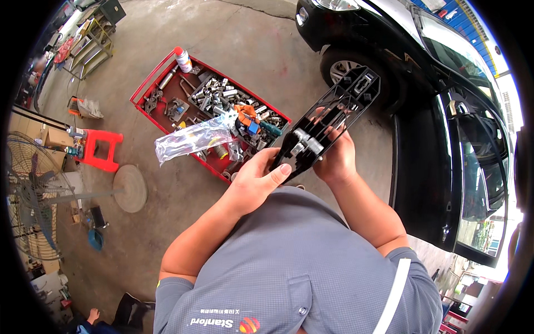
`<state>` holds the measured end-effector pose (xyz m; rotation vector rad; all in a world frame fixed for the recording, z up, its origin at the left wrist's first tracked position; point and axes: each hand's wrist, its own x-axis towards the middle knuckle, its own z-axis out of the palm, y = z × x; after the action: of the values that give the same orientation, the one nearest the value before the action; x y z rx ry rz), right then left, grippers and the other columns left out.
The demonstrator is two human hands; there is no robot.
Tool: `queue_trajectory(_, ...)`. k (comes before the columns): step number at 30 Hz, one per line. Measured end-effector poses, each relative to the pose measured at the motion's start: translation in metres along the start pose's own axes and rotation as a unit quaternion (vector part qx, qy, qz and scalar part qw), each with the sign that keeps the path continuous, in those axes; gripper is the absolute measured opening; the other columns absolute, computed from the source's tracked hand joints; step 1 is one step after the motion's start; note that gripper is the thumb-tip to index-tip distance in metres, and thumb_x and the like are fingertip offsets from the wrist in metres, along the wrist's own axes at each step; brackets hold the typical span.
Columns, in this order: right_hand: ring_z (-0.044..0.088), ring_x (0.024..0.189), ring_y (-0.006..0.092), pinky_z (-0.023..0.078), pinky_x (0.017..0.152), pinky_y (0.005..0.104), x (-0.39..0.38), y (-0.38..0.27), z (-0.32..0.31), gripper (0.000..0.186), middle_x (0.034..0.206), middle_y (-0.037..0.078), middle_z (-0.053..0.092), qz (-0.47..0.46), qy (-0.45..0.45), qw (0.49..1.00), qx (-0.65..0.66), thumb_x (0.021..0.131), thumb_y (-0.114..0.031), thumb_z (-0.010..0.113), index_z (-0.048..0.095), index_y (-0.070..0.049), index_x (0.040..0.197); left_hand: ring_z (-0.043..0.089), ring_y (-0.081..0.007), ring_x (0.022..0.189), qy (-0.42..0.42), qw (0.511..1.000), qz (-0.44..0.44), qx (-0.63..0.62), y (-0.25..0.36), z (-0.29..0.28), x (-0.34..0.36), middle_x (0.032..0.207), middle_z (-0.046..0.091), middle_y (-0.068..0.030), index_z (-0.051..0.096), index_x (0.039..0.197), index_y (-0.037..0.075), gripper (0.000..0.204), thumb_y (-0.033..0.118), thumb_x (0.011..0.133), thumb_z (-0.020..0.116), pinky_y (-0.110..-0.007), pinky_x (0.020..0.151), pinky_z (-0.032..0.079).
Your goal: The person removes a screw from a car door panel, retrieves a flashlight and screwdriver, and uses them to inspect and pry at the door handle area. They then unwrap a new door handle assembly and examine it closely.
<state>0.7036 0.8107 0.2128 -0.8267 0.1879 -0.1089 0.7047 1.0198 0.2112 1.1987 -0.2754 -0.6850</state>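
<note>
In front of my body I hold a long black ribbed bracket, tilted with its far end up and to the right. A silver metal fitting sits in its nearer half. My left hand is closed on the near end, thumb lying on top. Along the right edge, my right hand grips the bracket, with its fingertips partly behind the ribs. Just beyond my left hand, a red tool cart carries a heap of metal sockets and a clear plastic bag.
A black car with an open door stands to the right. A red-capped spray can stands on the cart's far corner. At left are a red stool and a large fan. Another person's hand shows at lower left.
</note>
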Motion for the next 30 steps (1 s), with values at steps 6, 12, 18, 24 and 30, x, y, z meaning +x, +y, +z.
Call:
queue_trajectory(6, 0.066, 0.104, 0.0248, 0.057, 0.090, 0.0424, -0.004, 0.004, 0.007, 0.037, 0.112, 0.007, 0.065, 0.049, 0.031, 0.998, 0.029, 0.094, -0.018, 0.063, 0.054, -0.009, 0.129, 0.059, -0.0177, 0.066, -0.008, 0.992, -0.083, -0.093, 0.005, 0.008, -0.003, 0.095, 0.059, -0.0117, 0.039, 0.138, -0.003, 0.042, 0.021, 0.106, 0.053, -0.031, 0.061, 0.053)
queue_trajectory(12, 0.065, 0.107, 0.0267, 0.056, 0.092, 0.0453, -0.007, 0.015, 0.014, 0.032, 0.118, 0.010, 0.064, 0.089, 0.058, 0.994, -0.025, 0.096, -0.008, 0.053, 0.052, -0.010, 0.127, 0.059, -0.0188, 0.060, 0.019, 0.983, -0.079, -0.162, 0.000, 0.011, -0.002, 0.094, 0.059, -0.0128, 0.040, 0.132, -0.003, 0.034, 0.017, 0.107, 0.050, -0.032, 0.055, 0.052)
queue_trajectory(18, 0.065, 0.105, 0.0215, 0.057, 0.090, 0.0385, -0.017, 0.024, 0.017, 0.061, 0.117, 0.007, 0.063, 0.096, 0.042, 0.994, -0.033, 0.085, -0.002, 0.062, 0.045, -0.012, 0.142, 0.059, -0.0187, 0.060, 0.021, 0.990, -0.028, -0.136, -0.008, 0.008, -0.002, 0.092, 0.060, -0.0130, 0.042, 0.127, -0.004, 0.028, 0.014, 0.106, 0.049, -0.031, 0.054, 0.052)
queue_trajectory(24, 0.064, 0.107, 0.0219, 0.056, 0.091, 0.0381, -0.016, 0.023, 0.015, 0.057, 0.119, 0.008, 0.062, 0.048, -0.019, 0.996, -0.069, 0.086, -0.004, 0.065, 0.045, -0.008, 0.140, 0.058, -0.0180, 0.057, 0.041, 0.995, -0.020, -0.094, -0.010, 0.010, -0.006, 0.089, 0.060, -0.0124, 0.042, 0.126, -0.003, 0.025, 0.010, 0.106, 0.047, -0.031, 0.052, 0.051)
queue_trajectory(30, 0.062, 0.110, 0.0189, 0.053, 0.095, 0.0365, -0.010, 0.028, 0.004, 0.051, 0.120, 0.008, 0.061, -0.021, -0.037, 0.988, -0.146, 0.088, -0.008, 0.070, 0.046, -0.006, 0.133, 0.055, -0.0125, 0.055, 0.057, 0.988, -0.008, -0.143, -0.012, 0.013, -0.012, 0.087, 0.059, -0.0084, 0.042, 0.126, -0.001, 0.023, 0.009, 0.106, 0.047, -0.027, 0.049, 0.049)
